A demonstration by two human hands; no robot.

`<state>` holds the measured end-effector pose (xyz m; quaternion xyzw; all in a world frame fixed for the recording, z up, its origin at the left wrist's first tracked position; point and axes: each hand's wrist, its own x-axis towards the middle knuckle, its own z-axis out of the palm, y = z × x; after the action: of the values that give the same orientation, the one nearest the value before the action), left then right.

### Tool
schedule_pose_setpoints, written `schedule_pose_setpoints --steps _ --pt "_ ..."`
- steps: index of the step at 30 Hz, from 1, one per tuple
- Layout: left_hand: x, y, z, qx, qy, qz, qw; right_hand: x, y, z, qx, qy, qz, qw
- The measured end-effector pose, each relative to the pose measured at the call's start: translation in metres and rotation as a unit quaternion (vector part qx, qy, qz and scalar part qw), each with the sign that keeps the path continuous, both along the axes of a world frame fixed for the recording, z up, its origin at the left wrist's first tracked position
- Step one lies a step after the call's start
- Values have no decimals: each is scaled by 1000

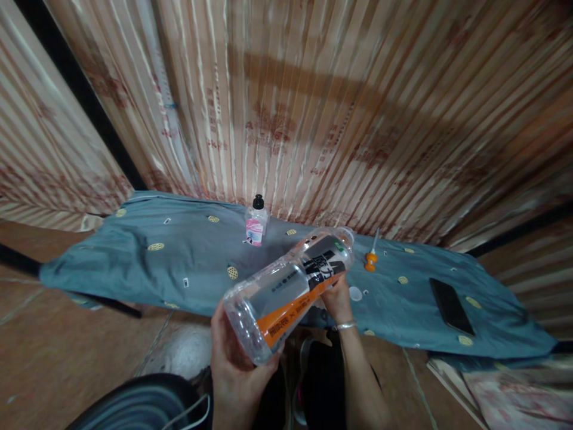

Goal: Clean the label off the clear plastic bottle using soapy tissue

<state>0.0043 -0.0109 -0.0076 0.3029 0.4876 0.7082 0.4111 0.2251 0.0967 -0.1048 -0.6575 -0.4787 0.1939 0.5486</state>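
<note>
A large clear plastic bottle [286, 292] with a grey, black and orange label is held tilted above the blue-green cloth, its neck toward the upper right. My left hand [244, 364] cups the bottle's base, fingers wrapped round it. Near the neck end, my right hand [339, 298] grips it from below; part of those fingers is hidden behind the bottle. A small round white cap or disc [355, 293] lies on the cloth just right of my right hand.
The patterned cloth [147, 263] covers a long narrow surface against a pleated curtain [277, 131]. On it stand a small black-capped bottle [256, 227] with a pink label, an orange-handled tool [371, 260] and a black phone [451, 306]. A dark round stool-like object [143, 406] is at lower left.
</note>
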Motion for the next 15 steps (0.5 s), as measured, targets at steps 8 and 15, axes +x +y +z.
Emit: schedule_pose_setpoints --steps 8,15 --pt "2 0 3 6 -5 3 1000 -1 -1 2 2 -5 -7 1000" --pt "3 -2 6 -3 5 5 1000 1 -1 -1 12 -3 6 1000"
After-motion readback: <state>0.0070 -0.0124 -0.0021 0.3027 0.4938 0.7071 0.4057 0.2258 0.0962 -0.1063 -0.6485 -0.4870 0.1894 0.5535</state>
